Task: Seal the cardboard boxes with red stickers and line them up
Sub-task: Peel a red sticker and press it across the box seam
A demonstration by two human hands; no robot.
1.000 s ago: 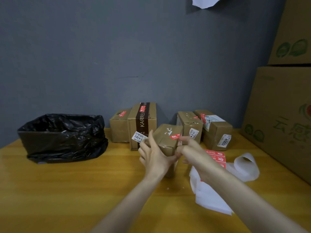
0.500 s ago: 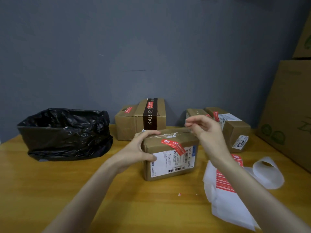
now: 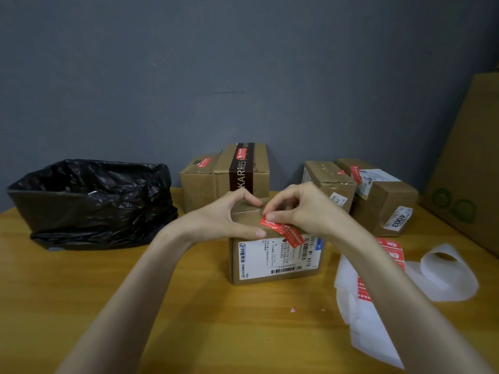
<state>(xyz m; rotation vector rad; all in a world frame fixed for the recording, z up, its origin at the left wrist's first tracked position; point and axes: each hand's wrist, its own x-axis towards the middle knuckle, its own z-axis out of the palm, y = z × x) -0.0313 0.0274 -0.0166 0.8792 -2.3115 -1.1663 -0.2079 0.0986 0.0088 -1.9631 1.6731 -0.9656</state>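
Dropping onto the mid-frame box (image 3: pixel 275 261), the right hand (image 3: pixel 299 211) pinches the red sticker (image 3: pixel 287 233) flat while the left hand (image 3: pixel 224 220) grips its edge, nearly sealed.

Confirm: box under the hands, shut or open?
Shut. The box has top flaps lying flat, a red sticker folded over its front edge; the right hand pinches its upper end, the left hand grips the box.

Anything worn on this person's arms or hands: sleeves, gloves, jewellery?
Nothing visible. The left hand and right hand have no gloves, rings, watch or bands, and the nails look plain. No sleeve shows on the left arm or right arm.
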